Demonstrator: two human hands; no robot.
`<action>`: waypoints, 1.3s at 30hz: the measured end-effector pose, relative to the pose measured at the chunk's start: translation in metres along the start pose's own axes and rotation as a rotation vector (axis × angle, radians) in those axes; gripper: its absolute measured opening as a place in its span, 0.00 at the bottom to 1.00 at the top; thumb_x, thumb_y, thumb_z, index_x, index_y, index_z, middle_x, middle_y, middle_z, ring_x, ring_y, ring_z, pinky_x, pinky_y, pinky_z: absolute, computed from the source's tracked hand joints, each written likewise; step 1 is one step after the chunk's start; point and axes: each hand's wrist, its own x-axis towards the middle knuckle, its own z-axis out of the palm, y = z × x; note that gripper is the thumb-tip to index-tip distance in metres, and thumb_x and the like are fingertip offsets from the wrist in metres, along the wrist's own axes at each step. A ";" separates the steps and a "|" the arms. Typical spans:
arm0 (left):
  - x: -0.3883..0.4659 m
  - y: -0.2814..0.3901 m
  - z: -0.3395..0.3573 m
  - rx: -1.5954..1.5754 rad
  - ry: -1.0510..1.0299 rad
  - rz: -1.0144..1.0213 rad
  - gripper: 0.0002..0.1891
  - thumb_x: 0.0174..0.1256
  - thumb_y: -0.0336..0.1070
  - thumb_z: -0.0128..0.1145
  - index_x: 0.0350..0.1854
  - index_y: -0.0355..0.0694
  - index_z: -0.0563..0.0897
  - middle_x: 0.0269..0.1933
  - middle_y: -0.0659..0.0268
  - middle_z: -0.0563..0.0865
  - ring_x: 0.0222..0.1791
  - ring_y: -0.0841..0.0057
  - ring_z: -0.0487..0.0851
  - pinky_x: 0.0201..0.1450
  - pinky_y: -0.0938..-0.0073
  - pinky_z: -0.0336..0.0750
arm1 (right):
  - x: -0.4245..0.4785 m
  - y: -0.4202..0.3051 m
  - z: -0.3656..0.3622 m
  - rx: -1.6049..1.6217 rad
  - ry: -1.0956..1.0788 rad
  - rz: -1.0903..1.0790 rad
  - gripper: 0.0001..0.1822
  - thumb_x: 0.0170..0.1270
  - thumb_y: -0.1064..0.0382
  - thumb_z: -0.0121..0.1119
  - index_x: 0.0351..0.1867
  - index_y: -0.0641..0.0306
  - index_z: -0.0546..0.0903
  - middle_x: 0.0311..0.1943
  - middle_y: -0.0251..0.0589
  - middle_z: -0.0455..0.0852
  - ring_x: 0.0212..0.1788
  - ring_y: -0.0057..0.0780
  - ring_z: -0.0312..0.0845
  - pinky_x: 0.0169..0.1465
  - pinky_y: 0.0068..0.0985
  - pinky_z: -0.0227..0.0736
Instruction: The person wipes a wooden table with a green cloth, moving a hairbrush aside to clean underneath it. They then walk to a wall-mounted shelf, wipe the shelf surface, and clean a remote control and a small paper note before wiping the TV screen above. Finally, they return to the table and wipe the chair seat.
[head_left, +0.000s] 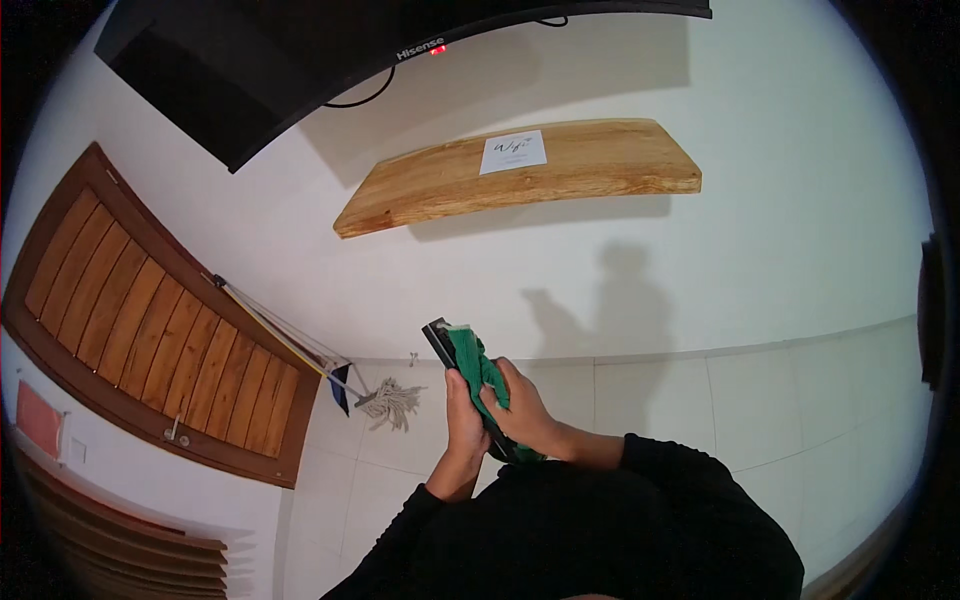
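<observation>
A long, narrow black object (438, 342), its kind unclear, is held at a slant in front of my body. My left hand (466, 416) grips it from the left side. Folded over its right side is a green cloth (470, 361), and my right hand (527, 411) clasps this cloth against the black object. The lower end of the black object lies close to my black top, with more green cloth beside it. My fingers and the cloth hide much of its middle.
A wooden wall shelf (525, 169) bearing a printed card (514, 152) is ahead, below a Hisense television (247, 67). To the left are a wooden door (157, 322), a string mop (393, 403) and a dark blue dustpan (340, 390) on the tiled floor (652, 405).
</observation>
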 end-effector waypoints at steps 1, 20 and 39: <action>0.005 -0.002 0.000 -0.026 -0.002 0.000 0.27 0.70 0.59 0.36 0.54 0.40 0.71 0.46 0.65 0.78 0.46 0.75 0.77 0.50 0.71 0.72 | 0.006 0.003 -0.002 0.001 0.008 0.009 0.15 0.61 0.62 0.51 0.45 0.69 0.67 0.35 0.58 0.76 0.39 0.60 0.73 0.41 0.44 0.67; 0.093 0.008 0.027 0.347 -0.068 0.588 0.21 0.72 0.48 0.38 0.56 0.36 0.62 0.43 0.63 0.73 0.43 0.74 0.74 0.50 0.71 0.69 | 0.060 0.057 -0.005 0.769 0.062 0.683 0.18 0.71 0.57 0.45 0.55 0.67 0.70 0.43 0.35 0.77 0.43 0.21 0.72 0.49 0.25 0.70; 0.202 0.084 0.204 0.279 -0.227 -0.051 0.17 0.71 0.43 0.43 0.45 0.32 0.74 0.32 0.56 0.84 0.31 0.69 0.85 0.29 0.73 0.81 | 0.085 0.128 -0.190 -0.016 -0.085 0.303 0.21 0.62 0.56 0.55 0.50 0.70 0.71 0.39 0.59 0.80 0.46 0.53 0.77 0.49 0.36 0.69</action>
